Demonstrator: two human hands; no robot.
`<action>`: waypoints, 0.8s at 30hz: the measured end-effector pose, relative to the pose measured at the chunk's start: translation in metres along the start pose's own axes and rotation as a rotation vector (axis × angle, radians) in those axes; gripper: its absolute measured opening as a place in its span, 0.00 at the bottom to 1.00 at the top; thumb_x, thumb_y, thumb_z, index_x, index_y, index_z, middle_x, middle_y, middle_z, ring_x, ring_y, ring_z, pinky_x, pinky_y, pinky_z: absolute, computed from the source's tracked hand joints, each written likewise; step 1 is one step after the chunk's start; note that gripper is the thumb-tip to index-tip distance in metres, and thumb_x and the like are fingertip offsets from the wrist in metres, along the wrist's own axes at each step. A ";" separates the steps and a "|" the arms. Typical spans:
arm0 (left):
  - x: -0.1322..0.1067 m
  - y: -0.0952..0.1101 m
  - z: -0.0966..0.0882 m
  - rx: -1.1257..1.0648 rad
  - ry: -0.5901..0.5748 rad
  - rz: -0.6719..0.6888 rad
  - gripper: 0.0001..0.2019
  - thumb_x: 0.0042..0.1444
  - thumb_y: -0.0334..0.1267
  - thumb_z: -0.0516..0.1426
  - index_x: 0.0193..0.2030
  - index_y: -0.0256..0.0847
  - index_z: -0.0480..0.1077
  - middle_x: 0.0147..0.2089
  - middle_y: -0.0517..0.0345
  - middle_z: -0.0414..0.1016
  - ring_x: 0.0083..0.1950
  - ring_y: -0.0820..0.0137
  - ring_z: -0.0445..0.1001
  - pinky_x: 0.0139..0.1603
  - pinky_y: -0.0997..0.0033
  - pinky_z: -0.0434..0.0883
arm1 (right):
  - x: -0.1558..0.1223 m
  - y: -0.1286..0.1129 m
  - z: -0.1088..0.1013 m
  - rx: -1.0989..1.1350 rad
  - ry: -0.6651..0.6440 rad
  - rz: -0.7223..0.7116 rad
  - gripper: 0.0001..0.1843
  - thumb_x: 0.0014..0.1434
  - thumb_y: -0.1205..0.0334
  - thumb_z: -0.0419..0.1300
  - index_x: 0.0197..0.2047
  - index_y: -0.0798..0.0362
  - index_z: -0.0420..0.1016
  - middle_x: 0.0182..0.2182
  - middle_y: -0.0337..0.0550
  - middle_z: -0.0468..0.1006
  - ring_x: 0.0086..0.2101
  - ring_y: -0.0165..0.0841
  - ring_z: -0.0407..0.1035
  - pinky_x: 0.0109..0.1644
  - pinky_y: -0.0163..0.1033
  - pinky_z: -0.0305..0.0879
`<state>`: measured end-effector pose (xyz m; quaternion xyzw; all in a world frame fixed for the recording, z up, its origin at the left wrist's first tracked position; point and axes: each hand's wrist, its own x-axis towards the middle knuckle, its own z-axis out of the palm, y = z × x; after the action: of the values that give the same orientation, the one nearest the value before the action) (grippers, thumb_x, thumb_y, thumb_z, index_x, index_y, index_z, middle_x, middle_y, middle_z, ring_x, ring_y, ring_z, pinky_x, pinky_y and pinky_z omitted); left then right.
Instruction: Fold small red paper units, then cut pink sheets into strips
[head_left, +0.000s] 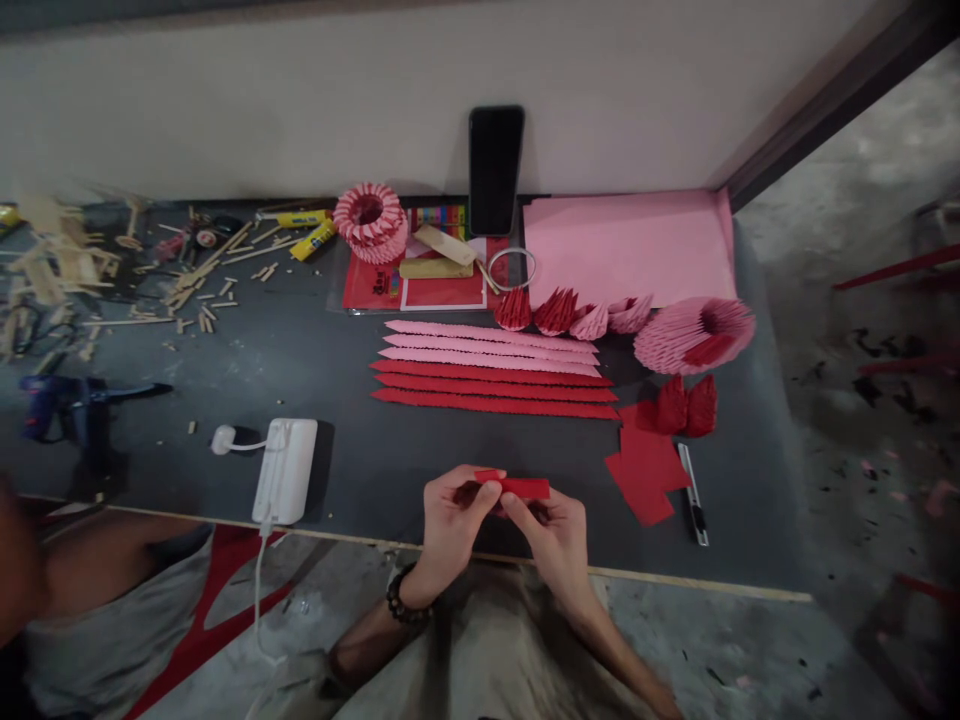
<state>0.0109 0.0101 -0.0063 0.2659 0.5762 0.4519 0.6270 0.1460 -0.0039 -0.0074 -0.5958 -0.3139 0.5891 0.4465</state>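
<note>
Between both hands is a small folded strip of red paper [531, 488], held above the table's front edge. My left hand [459, 505] pinches its left end, thumb on top. My right hand [553, 530] grips it from the right, its thumb near the middle of the strip. Beyond the hands lie long pointed strips of folded paper, pink ones [487, 350] at the back and red ones [495, 395] in front. To the right are loose red paper pieces [645, 465], with two red folded paper bundles [687, 406] at their upper edge.
A utility knife [694, 495] lies right of the red pieces. Pink paper models [694, 335], pink sheets [622, 245] and a leaning phone [496, 170] stand behind. Left are a white power bank [285, 470] with a cable, a glue gun [82, 405], wooden sticks and a person's leg [112, 560].
</note>
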 end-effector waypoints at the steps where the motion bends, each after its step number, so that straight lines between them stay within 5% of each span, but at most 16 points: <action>1: 0.000 0.000 0.000 -0.018 0.023 0.017 0.14 0.56 0.49 0.72 0.39 0.39 0.86 0.31 0.56 0.84 0.29 0.70 0.80 0.33 0.72 0.81 | 0.000 0.000 -0.001 0.001 -0.019 -0.007 0.13 0.60 0.48 0.71 0.35 0.49 0.89 0.29 0.42 0.87 0.30 0.35 0.79 0.38 0.39 0.78; 14: 0.002 0.001 -0.001 0.110 0.061 0.057 0.12 0.55 0.45 0.72 0.36 0.37 0.85 0.34 0.52 0.86 0.33 0.69 0.80 0.36 0.72 0.79 | 0.001 0.003 -0.005 -0.061 -0.036 0.025 0.16 0.62 0.46 0.70 0.34 0.51 0.88 0.26 0.42 0.85 0.27 0.33 0.77 0.35 0.36 0.74; 21: 0.003 -0.009 0.001 0.095 0.065 0.070 0.19 0.58 0.49 0.70 0.28 0.40 0.68 0.26 0.66 0.69 0.28 0.76 0.66 0.29 0.77 0.66 | 0.000 0.009 -0.007 -0.130 -0.062 -0.022 0.14 0.64 0.47 0.69 0.39 0.49 0.89 0.30 0.41 0.88 0.30 0.33 0.79 0.36 0.35 0.76; 24: 0.005 -0.003 -0.001 0.156 0.034 0.055 0.19 0.57 0.48 0.71 0.28 0.39 0.69 0.26 0.65 0.70 0.28 0.76 0.66 0.31 0.77 0.65 | 0.001 0.011 -0.010 -0.190 -0.042 -0.084 0.13 0.64 0.49 0.69 0.39 0.49 0.89 0.31 0.41 0.88 0.30 0.33 0.79 0.36 0.36 0.76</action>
<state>0.0108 0.0128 -0.0112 0.3219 0.6126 0.4274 0.5817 0.1542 -0.0090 -0.0182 -0.6093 -0.4024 0.5500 0.4055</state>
